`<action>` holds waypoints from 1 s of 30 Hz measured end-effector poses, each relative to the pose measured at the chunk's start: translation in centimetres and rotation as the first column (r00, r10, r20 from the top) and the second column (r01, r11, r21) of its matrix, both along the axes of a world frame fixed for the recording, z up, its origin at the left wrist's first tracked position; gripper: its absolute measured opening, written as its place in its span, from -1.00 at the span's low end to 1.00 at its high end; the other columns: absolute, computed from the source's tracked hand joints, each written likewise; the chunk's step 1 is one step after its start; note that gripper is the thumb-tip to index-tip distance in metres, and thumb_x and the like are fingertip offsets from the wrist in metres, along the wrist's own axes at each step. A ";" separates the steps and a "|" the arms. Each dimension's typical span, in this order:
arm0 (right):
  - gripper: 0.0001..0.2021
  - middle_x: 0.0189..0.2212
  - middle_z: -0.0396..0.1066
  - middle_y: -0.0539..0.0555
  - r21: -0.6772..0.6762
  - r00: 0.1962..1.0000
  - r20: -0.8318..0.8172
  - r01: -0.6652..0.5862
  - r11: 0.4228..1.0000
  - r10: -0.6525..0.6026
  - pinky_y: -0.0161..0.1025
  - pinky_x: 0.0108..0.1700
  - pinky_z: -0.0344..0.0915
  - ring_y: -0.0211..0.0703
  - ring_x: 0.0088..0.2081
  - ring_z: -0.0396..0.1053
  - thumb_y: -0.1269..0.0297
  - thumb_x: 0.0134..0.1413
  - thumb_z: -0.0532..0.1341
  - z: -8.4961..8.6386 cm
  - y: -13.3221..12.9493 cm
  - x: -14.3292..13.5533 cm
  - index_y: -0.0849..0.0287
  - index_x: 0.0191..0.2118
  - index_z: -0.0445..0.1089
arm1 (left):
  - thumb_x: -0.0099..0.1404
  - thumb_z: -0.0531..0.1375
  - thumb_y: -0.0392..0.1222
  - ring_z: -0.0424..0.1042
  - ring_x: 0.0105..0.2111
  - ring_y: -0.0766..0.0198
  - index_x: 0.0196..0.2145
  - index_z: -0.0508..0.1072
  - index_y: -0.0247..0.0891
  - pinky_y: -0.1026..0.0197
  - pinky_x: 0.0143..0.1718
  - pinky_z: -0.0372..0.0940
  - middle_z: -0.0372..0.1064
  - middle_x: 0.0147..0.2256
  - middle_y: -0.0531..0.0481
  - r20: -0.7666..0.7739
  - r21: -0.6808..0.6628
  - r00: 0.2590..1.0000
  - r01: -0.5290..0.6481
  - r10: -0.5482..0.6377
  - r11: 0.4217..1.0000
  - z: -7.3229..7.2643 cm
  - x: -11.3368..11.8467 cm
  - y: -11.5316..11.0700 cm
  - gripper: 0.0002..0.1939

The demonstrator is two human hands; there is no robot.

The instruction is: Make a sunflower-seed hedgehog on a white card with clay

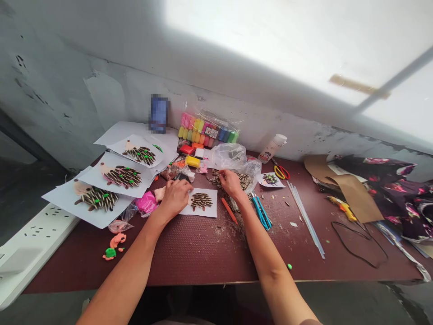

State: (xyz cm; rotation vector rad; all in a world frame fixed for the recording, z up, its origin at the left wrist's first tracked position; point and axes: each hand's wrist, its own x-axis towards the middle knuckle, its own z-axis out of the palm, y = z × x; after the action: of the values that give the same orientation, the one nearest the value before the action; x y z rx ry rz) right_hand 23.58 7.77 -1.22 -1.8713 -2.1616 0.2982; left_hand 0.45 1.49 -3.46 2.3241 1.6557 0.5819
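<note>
My left hand [175, 197] lies over the left edge of a small white sheet [211, 210], fingers loosely spread with the tips beside a dark lump. On that sheet is a hedgehog body of striped sunflower seeds [202, 200] with brown feet; its head end is hidden by my hand. To the right, my right hand [230, 183] reaches into a heap of sunflower seeds [244, 180] spilling from a clear plastic bag [230, 155]. Its thumb and fingers are drawn together at the heap's left side; what they pinch is too small to make out.
Finished-looking hedgehog pictures [123, 176] overlap at left above a power strip [37, 239]. Coloured clay packs [209, 131] and a white bottle [272, 148] line the wall. An orange stick [229, 211], blue cutters [261, 212], scissors [281, 170], glue sticks [306, 219] and a glue gun [345, 209] lie rightward.
</note>
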 end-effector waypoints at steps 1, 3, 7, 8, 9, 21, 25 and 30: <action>-0.70 -0.09 0.58 0.17 0.008 1.000 0.013 -0.014 1.000 0.014 -0.23 -0.02 0.28 -0.04 -0.06 0.48 0.46 0.23 0.12 0.0 -0.1 0.2 0.19 -0.01 0.53 | 0.23 0.04 -0.43 0.46 -0.08 0.04 -0.23 0.60 -0.18 -0.06 0.01 0.17 0.56 -0.13 -0.09 -0.002 0.000 1.000 0.000 0.000 1.000 0.0 0.0 0.0 -0.63; -0.69 -0.08 0.58 0.18 0.020 0.997 0.052 -0.062 0.998 0.061 -0.23 0.03 0.26 -0.03 -0.02 0.47 0.48 0.22 0.12 0.0 -0.4 0.5 0.17 -0.05 0.56 | 0.24 0.04 -0.43 0.46 -0.08 0.03 -0.23 0.60 -0.17 -0.05 -0.01 0.17 0.57 -0.14 -0.09 -0.003 -0.001 1.000 0.001 -0.001 1.000 -0.1 0.0 0.1 -0.63; -0.73 -0.12 0.58 0.19 0.054 0.993 0.077 -0.088 0.995 0.084 -0.21 0.01 0.27 0.00 -0.04 0.46 0.48 0.21 0.16 0.1 -1.0 0.8 0.15 -0.11 0.59 | 0.24 0.03 -0.43 0.46 -0.08 0.02 -0.23 0.60 -0.18 -0.06 -0.01 0.18 0.56 -0.13 -0.10 0.013 -0.002 1.000 -0.001 0.001 1.000 -0.2 -0.1 0.1 -0.63; -0.74 -0.13 0.58 0.18 0.076 0.996 0.048 -0.074 0.994 0.070 -0.20 0.00 0.27 0.00 -0.05 0.46 0.46 0.20 0.18 0.1 -1.3 0.8 0.15 -0.12 0.59 | 0.24 0.03 -0.43 0.46 -0.08 0.03 -0.22 0.60 -0.18 -0.06 -0.01 0.18 0.56 -0.12 -0.10 0.018 -0.003 1.000 -0.003 0.003 1.000 -0.3 -0.1 0.1 -0.63; -0.76 -0.15 0.59 0.16 0.099 0.998 0.007 -0.058 0.993 0.058 -0.20 -0.01 0.28 -0.01 -0.07 0.46 0.45 0.20 0.19 0.0 -1.6 0.8 0.14 -0.13 0.59 | 0.24 0.03 -0.43 0.45 -0.07 0.02 -0.22 0.60 -0.18 -0.07 0.00 0.18 0.56 -0.13 -0.11 0.019 -0.005 1.000 -0.007 0.007 1.000 -0.3 -0.1 0.2 -0.63; -0.85 -0.32 0.55 0.06 0.155 0.926 -0.320 -0.159 0.975 0.202 -0.27 -0.16 0.27 -0.16 -0.28 0.43 0.37 0.25 0.22 -0.6 -9.0 -1.8 0.11 -0.26 0.56 | 0.23 0.04 -0.40 0.44 -0.07 0.02 -0.20 0.61 -0.17 -0.06 0.01 0.18 0.55 -0.10 -0.11 0.014 -0.018 1.000 -0.015 0.015 1.000 -0.2 -0.1 0.2 -0.62; -0.87 -0.35 0.51 0.05 0.175 0.940 -0.237 -0.206 0.963 0.244 -0.25 -0.14 0.24 -0.14 -0.27 0.39 0.36 0.28 0.22 -0.7 -10.5 -3.0 0.12 -0.29 0.51 | 0.23 0.04 -0.40 0.44 -0.07 0.02 -0.21 0.61 -0.17 -0.07 0.01 0.17 0.56 -0.11 -0.10 0.018 -0.020 1.000 -0.013 0.013 1.000 -0.2 -0.2 0.2 -0.63; -0.85 -0.34 0.48 0.07 0.207 0.946 -0.137 -0.262 0.943 0.293 -0.22 -0.11 0.21 -0.11 -0.25 0.33 0.39 0.30 0.18 -0.9 -11.3 -3.8 0.13 -0.31 0.45 | 0.23 0.04 -0.41 0.44 -0.06 0.02 -0.21 0.60 -0.16 -0.05 0.00 0.18 0.56 -0.12 -0.10 0.011 -0.015 1.000 -0.016 0.016 1.000 -0.2 -0.2 0.2 -0.63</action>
State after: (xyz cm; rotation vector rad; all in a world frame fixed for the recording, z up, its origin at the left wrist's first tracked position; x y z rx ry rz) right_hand 19.83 -3.51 -2.10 -1.3898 -2.2501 0.2852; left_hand 0.29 1.67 -3.63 2.2947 1.6687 0.5825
